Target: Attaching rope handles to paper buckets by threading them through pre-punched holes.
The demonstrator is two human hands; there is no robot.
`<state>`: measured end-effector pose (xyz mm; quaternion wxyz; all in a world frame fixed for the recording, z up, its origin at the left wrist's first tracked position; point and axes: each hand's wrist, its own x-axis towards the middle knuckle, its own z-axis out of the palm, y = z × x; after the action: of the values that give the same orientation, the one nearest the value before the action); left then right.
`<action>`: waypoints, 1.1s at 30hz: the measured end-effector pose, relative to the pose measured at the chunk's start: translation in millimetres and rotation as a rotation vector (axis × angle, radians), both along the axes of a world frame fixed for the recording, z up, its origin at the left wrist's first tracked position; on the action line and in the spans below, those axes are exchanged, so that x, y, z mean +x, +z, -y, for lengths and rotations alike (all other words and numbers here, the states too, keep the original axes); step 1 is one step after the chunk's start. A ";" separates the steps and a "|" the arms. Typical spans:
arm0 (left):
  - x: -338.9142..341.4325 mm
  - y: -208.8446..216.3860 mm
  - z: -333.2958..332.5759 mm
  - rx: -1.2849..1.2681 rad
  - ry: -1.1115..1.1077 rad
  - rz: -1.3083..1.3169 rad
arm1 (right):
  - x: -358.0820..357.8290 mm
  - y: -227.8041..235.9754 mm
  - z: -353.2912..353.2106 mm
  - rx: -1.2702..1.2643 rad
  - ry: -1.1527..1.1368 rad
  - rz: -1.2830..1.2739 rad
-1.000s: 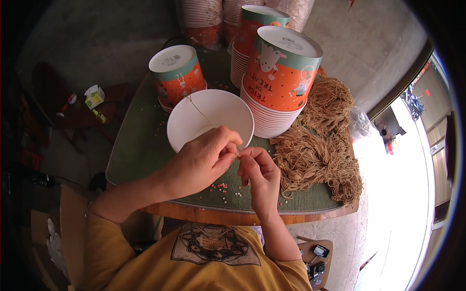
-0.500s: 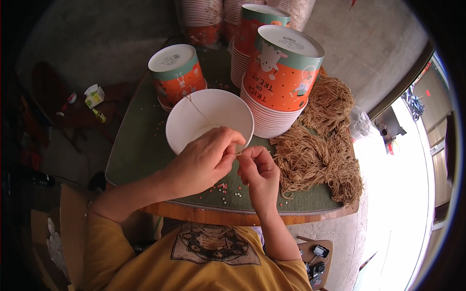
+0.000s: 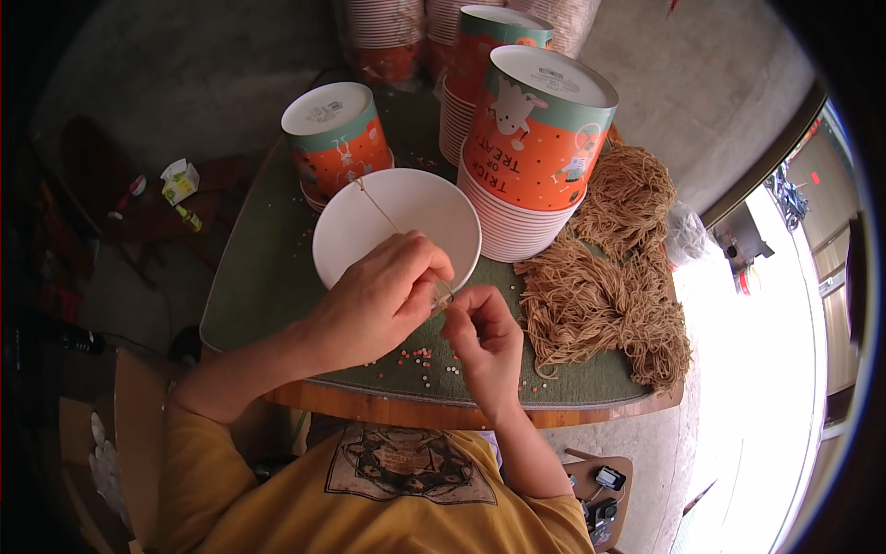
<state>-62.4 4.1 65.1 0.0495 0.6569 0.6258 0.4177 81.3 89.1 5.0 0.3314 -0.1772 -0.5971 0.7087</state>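
Note:
A white paper bucket (image 3: 346, 242) stands mouth-up on the table in front of me. Tan cord (image 3: 379, 205) runs from its far rim across the opening to my fingers. My left hand (image 3: 374, 295) is over the near part of the bucket, its fingers closed on the cord. At the bucket's near right rim, my right hand (image 3: 484, 342) pinches the cord's end between thumb and finger. How the cord passes through the near rim is hidden by my fingers.
Upside-down stacks of orange and green buckets (image 3: 526, 166) and a shorter stack (image 3: 337, 143) stand behind. Bundles of tan cord (image 3: 600, 305) lie at the right. Small red and white paper dots (image 3: 420, 355) are scattered on the green tabletop (image 3: 268, 277).
My left hand has shifted slightly left and down, and the right hand a little left and down. A short loop of cord now shows between my fingers. The bucket has barely moved.

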 end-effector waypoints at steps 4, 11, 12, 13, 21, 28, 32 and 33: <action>-0.4 1.8 0.5 -0.040 0.027 0.093 | -2.2 1.1 6.4 0.193 -0.055 0.068; -1.2 -2.5 -1.1 0.096 0.004 -0.115 | -7.0 -0.1 10.6 0.775 -0.218 0.115; -1.4 -3.5 -0.6 0.110 -0.001 -0.145 | -7.2 -1.4 10.6 0.775 -0.217 0.115; -1.7 -4.0 -0.1 0.125 -0.006 -0.175 | -7.6 -3.2 10.2 0.802 -0.223 0.095; 31.1 -21.6 52.8 0.168 0.151 0.077 | 7.6 -18.0 13.3 0.762 -0.271 0.029; 45.5 -50.9 48.2 -0.114 0.147 1.002 | 5.2 -23.3 20.7 1.035 -0.210 -0.024; 38.6 -54.4 41.1 -0.121 0.083 1.250 | 1.0 -27.9 21.8 1.112 -0.217 -0.011; 37.8 -54.2 40.6 -0.136 0.082 1.290 | 1.3 -26.8 21.2 1.114 -0.217 -0.013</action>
<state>-24.6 -36.5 10.9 0.4409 0.2448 0.5201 0.6893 82.7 68.0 -21.8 0.4493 -0.0316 -0.8572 0.2496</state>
